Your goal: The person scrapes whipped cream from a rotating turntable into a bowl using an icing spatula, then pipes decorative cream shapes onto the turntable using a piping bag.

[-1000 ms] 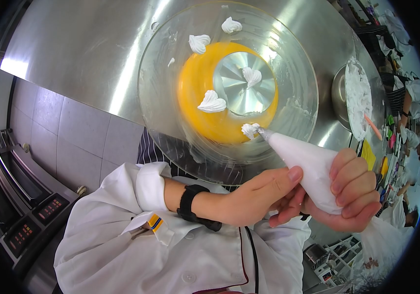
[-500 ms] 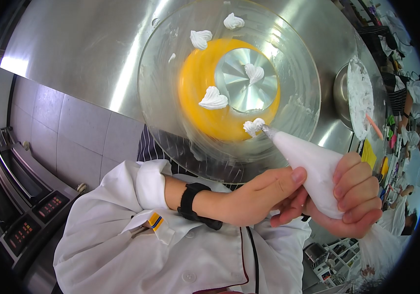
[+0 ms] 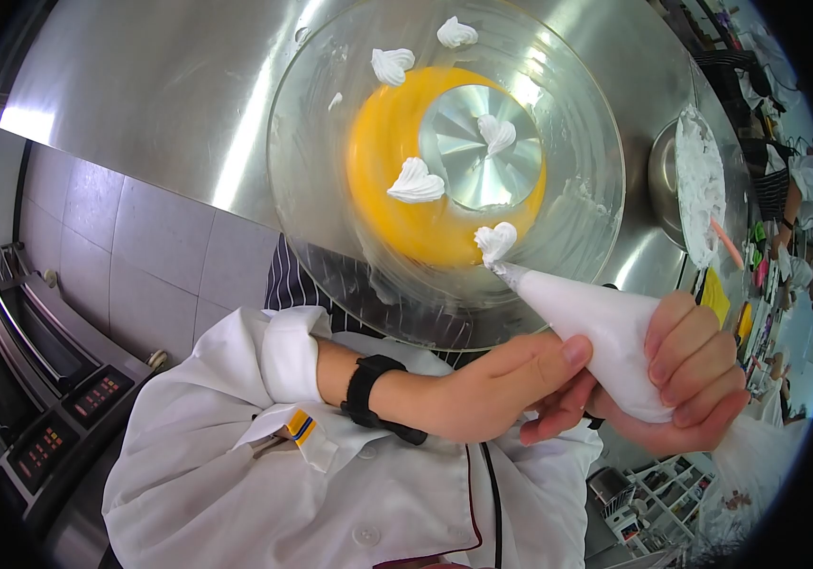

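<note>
My right hand is clenched around the full white piping bag, fingers wrapped over its wide end; my left hand, half curled, has its thumb along the bag's side, though I cannot tell whether it presses. The bag slopes toward the upper left, its metal nozzle at the lower, pointed end of a white cream heart. Half a second earlier this cream is a rough two-lobed blob with the nozzle at its right side; now it tapers to a point, and the nozzle sits lower and farther left. The heart lies on the clear round plate, over the lower edge of the yellow ring. Four other hearts keep their arrangement, one above the silver disc. Beyond, on the steel table, stands a metal bowl with white cream.
</note>
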The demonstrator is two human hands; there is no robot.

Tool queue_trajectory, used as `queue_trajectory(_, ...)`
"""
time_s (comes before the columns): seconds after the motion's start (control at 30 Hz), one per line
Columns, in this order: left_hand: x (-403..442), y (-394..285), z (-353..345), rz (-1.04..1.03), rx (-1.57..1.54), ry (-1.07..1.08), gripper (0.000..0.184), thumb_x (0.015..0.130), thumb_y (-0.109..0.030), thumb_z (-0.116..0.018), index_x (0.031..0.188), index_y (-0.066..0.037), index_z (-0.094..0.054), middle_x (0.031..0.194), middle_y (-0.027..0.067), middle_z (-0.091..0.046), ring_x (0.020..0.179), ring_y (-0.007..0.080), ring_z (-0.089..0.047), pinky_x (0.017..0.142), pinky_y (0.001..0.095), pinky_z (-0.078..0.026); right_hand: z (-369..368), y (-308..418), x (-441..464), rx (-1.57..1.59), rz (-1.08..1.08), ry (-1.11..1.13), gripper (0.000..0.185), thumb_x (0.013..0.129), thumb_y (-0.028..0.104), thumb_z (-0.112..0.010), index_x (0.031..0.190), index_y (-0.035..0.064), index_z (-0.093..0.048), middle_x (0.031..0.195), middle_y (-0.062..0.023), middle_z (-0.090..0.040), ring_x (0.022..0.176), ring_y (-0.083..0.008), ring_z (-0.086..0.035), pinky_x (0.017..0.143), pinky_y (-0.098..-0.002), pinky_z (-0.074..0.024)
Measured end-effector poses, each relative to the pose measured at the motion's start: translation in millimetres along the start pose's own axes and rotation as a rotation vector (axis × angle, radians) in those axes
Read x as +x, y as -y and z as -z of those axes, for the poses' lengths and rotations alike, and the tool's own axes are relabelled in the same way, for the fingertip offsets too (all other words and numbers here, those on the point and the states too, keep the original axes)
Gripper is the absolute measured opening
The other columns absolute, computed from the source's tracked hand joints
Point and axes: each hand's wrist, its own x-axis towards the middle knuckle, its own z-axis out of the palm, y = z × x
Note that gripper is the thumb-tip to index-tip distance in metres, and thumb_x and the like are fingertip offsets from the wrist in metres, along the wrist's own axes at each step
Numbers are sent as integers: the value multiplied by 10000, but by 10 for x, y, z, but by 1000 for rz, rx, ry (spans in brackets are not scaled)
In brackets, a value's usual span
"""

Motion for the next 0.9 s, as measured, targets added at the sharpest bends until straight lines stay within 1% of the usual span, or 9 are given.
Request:
queue_trajectory(0.17, -28, -21, -10, 27, 94, 56, 474, 969, -418, -223, 854, -12, -439, 686, 51, -467, 564, 121, -419, 568, 240, -378, -17, 42, 10, 100, -86, -76, 408, 952, 295, -240, 580, 151, -327, 578, 16, -383, 500, -108, -371, 502, -252, -335)
queue_trajectory(0.27, -34, -32, -16, 81, 80, 88, 366, 969, -345, -313, 880, -12, -436, 714, 40, -463, 581, 111, -419, 583, 236, -384, 53, 122, 25, 175, -77, -85, 404, 951, 290, -255, 574, 157, -317, 575, 21, -374, 505, -97, -365, 524, -242, -331)
queue_trajectory(0.33, -47, -21, 29, 136, 229, 22, 172, 949, -200, -409, 899, -36, -422, 718, 9, -467, 616, 74, -442, 551, 211, -367, 91, 188, 44, 184, -42, -151, 401, 949, 280, -273, 568, 162, -319, 577, 24, -378, 507, -91, -367, 536, -236, -326)
queue_trajectory(0.43, -157, -20, 131, 25, 275, -28, 164, 907, -95, -463, 1019, -36, -359, 855, 24, -450, 737, 81, -432, 636, 227, -375, 171, 233, 75, 246, -18, -108, 377, 923, 218, -321, 550, 169, -301, 560, 42, -363, 538, -84, -345, 578, -243, -307)
queue_trajectory(0.6, -398, -186, 118, -12, 345, -35, 189, 905, -80, -452, 1058, -30, -355, 914, 31, -436, 776, 88, -424, 690, 249, -387, 238, 244, 48, 233, 11, -131, 384, 931, 236, -307, 553, 169, -308, 564, 34, -370, 526, -88, -357, 562, -240, -309)
queue_trajectory(0.67, -437, -205, 130, 114, 387, 134, 166, 900, -72, -457, 1039, -28, -377, 918, 33, -439, 757, 88, -426, 681, 243, -383, 238, 244, 34, 218, 25, -155, 393, 940, 259, -286, 560, 167, -320, 571, 26, -376, 517, -92, -369, 546, -234, -314)
queue_trajectory(0.8, -336, -209, 131, 96, 280, -12, 153, 922, -141, -433, 1018, -30, -389, 893, 28, -460, 755, 89, -436, 649, 228, -369, 176, 234, 40, 208, -6, -183, 393, 938, 258, -283, 555, 170, -304, 559, 27, -367, 510, -93, -358, 534, -240, -309)
queue_trajectory(0.83, -360, -229, 153, 109, 296, 20, 187, 925, -161, -417, 1060, -36, -381, 938, 70, -447, 791, 124, -448, 672, 260, -363, 163, 226, 44, 188, -8, -186, 394, 938, 258, -282, 553, 172, -299, 556, 27, -365, 509, -93, -356, 532, -242, -307)
queue_trajectory(0.9, -405, -256, 147, 96, 309, -2, 185, 922, -156, -422, 1059, -39, -382, 938, 70, -446, 791, 122, -444, 667, 258, -359, 170, 212, 49, 195, 0, -179, 395, 937, 259, -282, 553, 172, -300, 557, 27, -366, 510, -93, -357, 533, -244, -308)
